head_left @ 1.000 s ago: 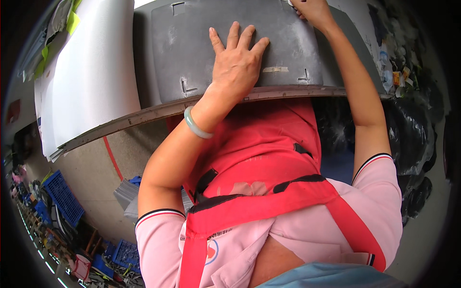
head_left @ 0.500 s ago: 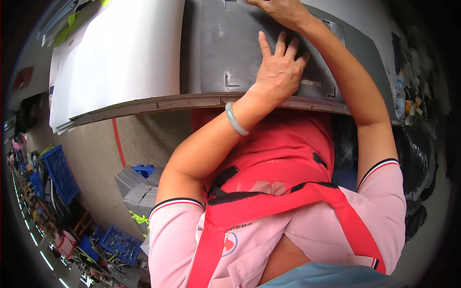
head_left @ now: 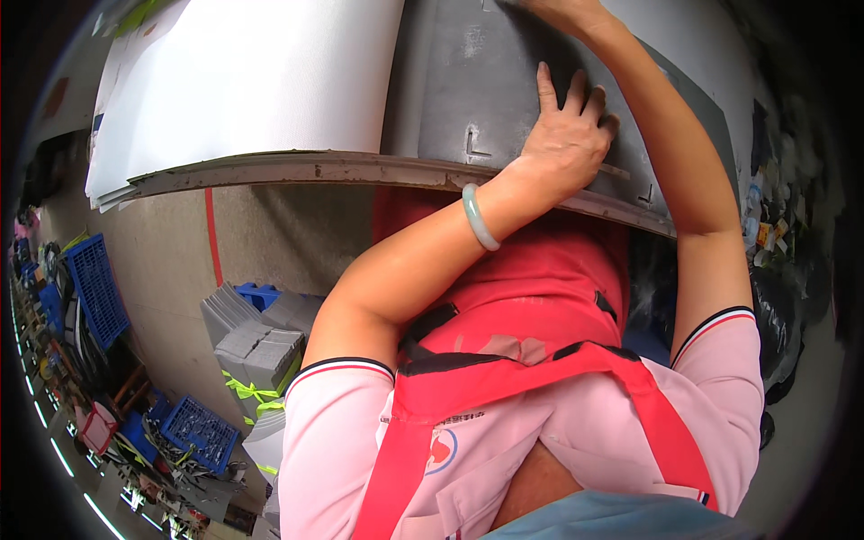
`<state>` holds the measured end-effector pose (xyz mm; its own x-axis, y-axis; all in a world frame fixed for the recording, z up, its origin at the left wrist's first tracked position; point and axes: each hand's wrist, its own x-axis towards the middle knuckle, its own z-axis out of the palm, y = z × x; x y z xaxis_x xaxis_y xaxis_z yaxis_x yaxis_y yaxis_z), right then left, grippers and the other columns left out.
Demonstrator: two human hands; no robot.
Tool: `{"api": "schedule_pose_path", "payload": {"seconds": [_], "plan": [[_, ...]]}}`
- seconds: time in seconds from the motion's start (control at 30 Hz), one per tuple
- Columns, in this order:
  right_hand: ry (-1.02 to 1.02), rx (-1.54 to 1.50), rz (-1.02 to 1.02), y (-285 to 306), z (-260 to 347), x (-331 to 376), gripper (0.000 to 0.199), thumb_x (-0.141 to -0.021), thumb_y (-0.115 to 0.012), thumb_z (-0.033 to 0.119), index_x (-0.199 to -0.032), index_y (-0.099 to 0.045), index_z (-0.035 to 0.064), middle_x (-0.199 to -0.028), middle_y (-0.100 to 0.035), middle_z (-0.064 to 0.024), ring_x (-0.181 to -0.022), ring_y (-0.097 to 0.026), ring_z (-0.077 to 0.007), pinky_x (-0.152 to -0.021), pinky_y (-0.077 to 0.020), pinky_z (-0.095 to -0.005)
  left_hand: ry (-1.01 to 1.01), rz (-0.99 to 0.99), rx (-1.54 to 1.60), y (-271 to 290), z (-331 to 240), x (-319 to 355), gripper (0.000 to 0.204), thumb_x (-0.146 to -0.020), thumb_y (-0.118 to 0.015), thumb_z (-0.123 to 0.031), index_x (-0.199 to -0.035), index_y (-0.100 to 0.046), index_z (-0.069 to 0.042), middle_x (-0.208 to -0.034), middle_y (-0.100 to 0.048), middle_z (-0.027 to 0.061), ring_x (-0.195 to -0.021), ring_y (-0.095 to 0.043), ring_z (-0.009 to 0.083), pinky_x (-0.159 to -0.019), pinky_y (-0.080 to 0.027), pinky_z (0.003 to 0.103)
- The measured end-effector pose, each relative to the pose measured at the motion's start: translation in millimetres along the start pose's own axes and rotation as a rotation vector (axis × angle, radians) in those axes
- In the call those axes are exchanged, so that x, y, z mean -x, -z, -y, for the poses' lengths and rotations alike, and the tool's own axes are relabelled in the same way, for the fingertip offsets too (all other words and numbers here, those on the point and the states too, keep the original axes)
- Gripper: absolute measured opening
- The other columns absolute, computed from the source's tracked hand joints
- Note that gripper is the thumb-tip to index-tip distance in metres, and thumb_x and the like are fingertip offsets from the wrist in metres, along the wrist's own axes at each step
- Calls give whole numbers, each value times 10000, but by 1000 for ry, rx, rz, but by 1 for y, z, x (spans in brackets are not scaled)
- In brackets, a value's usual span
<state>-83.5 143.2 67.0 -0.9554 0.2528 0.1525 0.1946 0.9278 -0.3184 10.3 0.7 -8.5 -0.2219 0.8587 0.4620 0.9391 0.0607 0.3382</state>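
From where I'm watching, the stack of white sheets (head_left: pixel 243 81) fills the upper left. Below it there's bare tan floor with a red line (head_left: pixel 212 236). Further below sit bundled grey pieces (head_left: pixel 256 346) with yellow-green strapping, and blue crates (head_left: pixel 94 288) off to their left.

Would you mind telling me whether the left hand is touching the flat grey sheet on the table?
Touching: the head view shows the left hand pressed palm-down, fingers spread, on the flat grey sheet.
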Motion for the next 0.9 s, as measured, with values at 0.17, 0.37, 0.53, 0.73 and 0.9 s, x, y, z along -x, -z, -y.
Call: {"api": "schedule_pose_path", "payload": {"seconds": [0.17,0.37,0.53,0.73,0.9], "plan": [[-347,-550,-19,-21,-10,-1,142,-892,-609,77,-945,-654,-47,-701,-689,-106,-586,-681,-168,-520,-573,-313,4,9,18,2,1,0,378,-871,-631,-177,-1239,-692,-116,-1372,-526,182,-1356,-428,451,-1072,-204,843],[-381,-488,7,-20,2,-5,141,-882,-609,79,-906,-646,-55,-686,-680,-114,-554,-660,-170,-511,-572,-302,-17,-18,-14,2,0,-2,398,-867,-638,-171,-1254,-683,-92,-1370,-526,198,-1357,-428,457,-1053,-228,852],[-412,-639,126,-9,12,29,138,-909,-625,95,-930,-631,-42,-699,-671,-91,-557,-644,-150,-490,-548,-288,-18,9,30,-1,-2,-1,389,-877,-643,-182,-1251,-683,-81,-1357,-545,198,-1371,-419,449,-1027,-258,849],[-377,-668,455,15,103,90,131,-927,-599,101,-950,-620,-27,-730,-682,-94,-553,-618,-136,-497,-518,-285,82,-389,215,-67,19,11,378,-943,-571,-313,-1284,-624,-160,-1343,-597,182,-1310,-547,413,-1027,-339,746],[-440,-422,599,-2,87,113,217,-974,-669,208,-1067,-658,12,-766,-675,-61,-686,-617,-103,-655,-497,-260,-34,-227,45,-17,7,10,411,-937,-562,-393,-1278,-623,-173,-1427,-559,171,-1382,-501,414,-1106,-281,768]]}}
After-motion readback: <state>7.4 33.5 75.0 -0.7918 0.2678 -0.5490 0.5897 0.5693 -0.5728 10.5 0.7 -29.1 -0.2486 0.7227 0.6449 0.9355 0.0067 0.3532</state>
